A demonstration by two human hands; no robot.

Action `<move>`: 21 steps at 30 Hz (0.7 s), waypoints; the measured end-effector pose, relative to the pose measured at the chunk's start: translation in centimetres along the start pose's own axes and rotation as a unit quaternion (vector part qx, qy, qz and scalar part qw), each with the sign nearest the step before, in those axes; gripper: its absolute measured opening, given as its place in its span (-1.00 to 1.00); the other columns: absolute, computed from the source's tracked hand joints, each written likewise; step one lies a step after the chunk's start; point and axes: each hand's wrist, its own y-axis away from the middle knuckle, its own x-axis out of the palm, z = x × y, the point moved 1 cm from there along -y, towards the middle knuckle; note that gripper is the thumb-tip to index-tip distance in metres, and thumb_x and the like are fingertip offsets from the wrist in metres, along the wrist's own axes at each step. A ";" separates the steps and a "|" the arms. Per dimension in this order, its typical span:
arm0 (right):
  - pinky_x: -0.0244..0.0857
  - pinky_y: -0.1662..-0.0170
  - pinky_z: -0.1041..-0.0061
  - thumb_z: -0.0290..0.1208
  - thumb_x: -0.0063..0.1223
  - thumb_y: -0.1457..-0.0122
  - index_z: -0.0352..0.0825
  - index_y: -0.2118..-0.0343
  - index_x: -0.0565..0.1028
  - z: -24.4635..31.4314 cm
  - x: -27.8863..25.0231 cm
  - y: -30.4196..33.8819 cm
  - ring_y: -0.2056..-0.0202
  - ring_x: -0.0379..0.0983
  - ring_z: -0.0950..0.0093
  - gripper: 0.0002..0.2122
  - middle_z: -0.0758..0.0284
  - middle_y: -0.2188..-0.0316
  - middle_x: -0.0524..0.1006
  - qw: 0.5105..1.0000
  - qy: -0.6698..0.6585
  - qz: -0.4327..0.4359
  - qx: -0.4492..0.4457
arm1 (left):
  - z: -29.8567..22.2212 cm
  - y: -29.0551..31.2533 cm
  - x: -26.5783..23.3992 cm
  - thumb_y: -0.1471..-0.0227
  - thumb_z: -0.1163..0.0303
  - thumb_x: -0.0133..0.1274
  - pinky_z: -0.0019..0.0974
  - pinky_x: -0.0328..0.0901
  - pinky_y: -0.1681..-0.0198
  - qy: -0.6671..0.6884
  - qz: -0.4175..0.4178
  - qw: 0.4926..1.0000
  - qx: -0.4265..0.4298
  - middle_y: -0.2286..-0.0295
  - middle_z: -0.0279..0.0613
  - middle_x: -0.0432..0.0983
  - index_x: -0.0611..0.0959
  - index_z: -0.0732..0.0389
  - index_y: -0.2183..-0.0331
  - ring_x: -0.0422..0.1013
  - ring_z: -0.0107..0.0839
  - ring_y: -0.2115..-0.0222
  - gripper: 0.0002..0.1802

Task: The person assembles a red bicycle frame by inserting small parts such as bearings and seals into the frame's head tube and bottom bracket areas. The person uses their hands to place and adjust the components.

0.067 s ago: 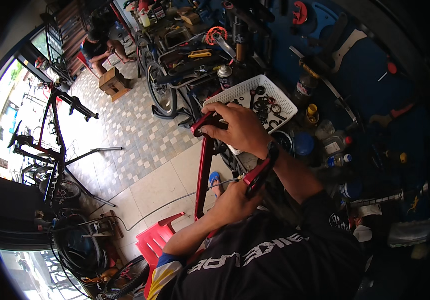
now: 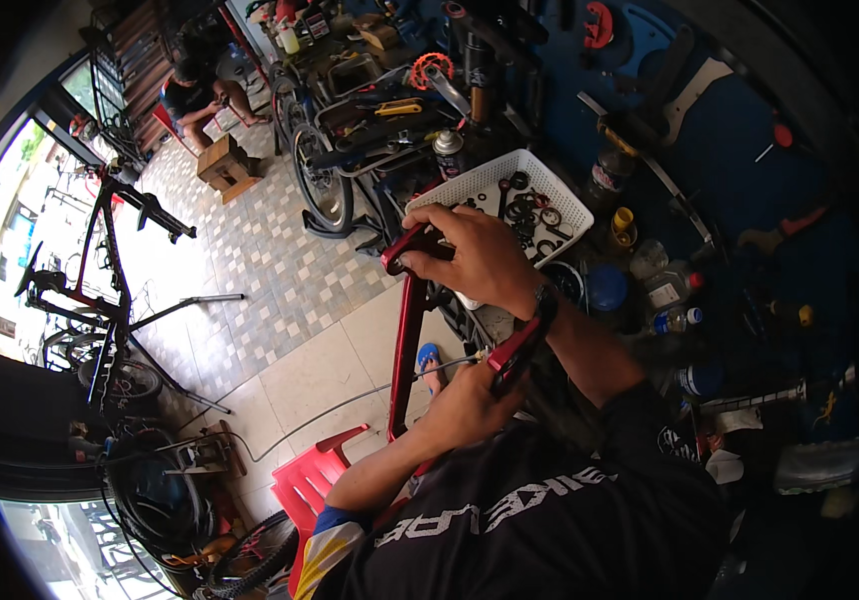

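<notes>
A red bicycle frame (image 2: 408, 345) stands upright in front of me. My right hand (image 2: 480, 255) is closed round its upper end, thumb and fingers pinching the red and dark joint. Lower and nearer, my left hand (image 2: 470, 408) is curled against another red part of the frame; its fingertips are partly hidden. A thin grey cable (image 2: 350, 398) crosses behind the red tube, and its pale fitting ends right beside my left fingers.
A white basket (image 2: 575, 215) of small dark parts sits beyond my right hand, with bottles and a spray can (image 2: 449, 150) nearby. A red plastic chair (image 2: 320, 470) is at lower left. Further left stands a dark bicycle frame (image 2: 110, 250). Another person (image 2: 205, 105) sits at the back.
</notes>
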 end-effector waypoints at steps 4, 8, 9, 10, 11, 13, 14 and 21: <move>0.44 0.15 0.29 -0.02 0.38 -0.02 -0.23 0.12 0.50 0.2 0.1 0.2 0.26 0.60 0.26 -0.52 0.25 0.34 0.63 1.000 -0.021 -0.013 0.006 | -0.1 0.0 0.1 -0.12 0.38 0.13 -0.06 0.34 0.37 0.020 0.030 0.999 -0.004 0.53 0.05 0.56 0.58 0.25 0.11 0.53 -0.10 0.50 -0.71; 0.44 0.15 0.30 0.07 0.42 0.06 -0.23 0.13 0.50 -0.3 -0.1 -0.3 0.24 0.61 0.28 -0.44 0.25 0.35 0.63 1.000 0.002 -0.002 0.029 | 0.0 -0.2 -0.4 -0.13 0.44 0.12 -0.08 0.37 0.31 0.012 0.067 0.998 -0.018 0.46 0.09 0.59 0.55 0.26 0.04 0.58 -0.12 0.41 -0.66; 0.44 0.18 0.30 0.10 0.43 0.09 -0.25 0.16 0.51 -0.2 -0.2 -0.6 0.25 0.61 0.26 -0.42 0.24 0.35 0.63 0.999 0.020 -0.009 0.025 | -0.1 -0.4 -0.5 -0.12 0.45 0.12 -0.07 0.38 0.27 0.020 0.069 0.997 -0.015 0.42 0.12 0.59 0.52 0.25 0.00 0.58 -0.07 0.37 -0.62; 0.44 0.19 0.30 0.11 0.43 0.09 -0.25 0.18 0.52 -0.1 -0.4 -0.7 0.26 0.61 0.25 -0.43 0.24 0.35 0.62 0.999 0.034 -0.020 0.013 | -0.5 -0.6 -0.5 -0.12 0.46 0.12 -0.07 0.38 0.24 0.028 0.069 0.997 -0.013 0.39 0.14 0.59 0.50 0.25 -0.03 0.58 -0.02 0.32 -0.58; 0.44 0.21 0.30 0.11 0.43 0.09 -0.26 0.20 0.52 0.0 -0.3 -0.7 0.27 0.61 0.24 -0.44 0.23 0.36 0.62 0.999 0.043 -0.025 -0.004 | -0.6 -0.5 -0.6 -0.12 0.47 0.12 -0.06 0.39 0.20 0.036 0.061 0.997 -0.015 0.35 0.17 0.60 0.47 0.24 -0.07 0.59 0.03 0.27 -0.54; 0.43 0.24 0.29 0.12 0.44 0.11 -0.27 0.25 0.53 -0.2 0.2 -0.8 0.30 0.60 0.22 -0.44 0.23 0.38 0.61 0.999 0.028 -0.028 -0.030 | -0.5 -0.3 -0.6 -0.08 0.51 0.12 0.01 0.38 0.12 -0.002 0.100 0.994 -0.039 0.27 0.24 0.59 0.38 0.19 -0.16 0.53 0.18 0.16 -0.41; 0.43 0.26 0.29 0.13 0.45 0.13 -0.27 0.27 0.53 -0.8 0.4 -0.8 0.32 0.60 0.20 -0.44 0.23 0.39 0.60 0.999 0.010 -0.025 -0.037 | -0.4 -0.3 -0.5 -0.08 0.50 0.12 0.03 0.38 0.13 -0.002 0.094 0.995 -0.024 0.26 0.26 0.59 0.39 0.19 -0.15 0.52 0.21 0.16 -0.42; 0.42 0.25 0.30 0.13 0.42 0.12 -0.27 0.24 0.53 0.2 1.6 -0.6 0.31 0.59 0.24 -0.43 0.26 0.40 0.60 0.998 0.044 -0.049 0.003 | -0.5 -0.2 -0.8 -0.12 0.47 0.07 0.03 0.37 0.21 0.043 0.062 0.997 0.012 0.37 0.16 0.58 0.41 0.20 -0.12 0.53 0.14 0.28 -0.50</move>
